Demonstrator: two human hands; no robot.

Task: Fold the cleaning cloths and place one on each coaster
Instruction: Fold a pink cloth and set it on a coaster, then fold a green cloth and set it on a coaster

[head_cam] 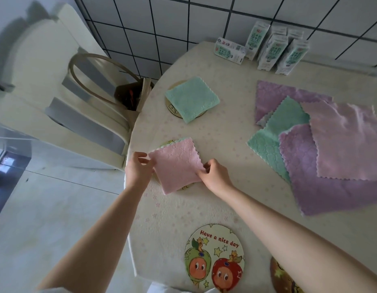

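A folded pink cloth (176, 166) lies over a round coaster (168, 143) near the table's left edge. My left hand (137, 167) pinches its left corner and my right hand (215, 174) pinches its right corner. Farther back, a folded green cloth (191, 98) sits on another coaster (174, 111). A bare coaster printed "Have a nice day" (214, 256) lies near the front edge, and a darker coaster (282, 278) shows partly beside my right forearm. At the right is a pile of unfolded cloths: purple (323, 193), green (268, 142) and pink (348, 144).
Several milk cartons (272, 49) stand at the table's back edge by the tiled wall. A cream chair (56, 85) and a bag with round handles (130, 96) stand left of the table (225, 127). Pale floor lies at the lower left.
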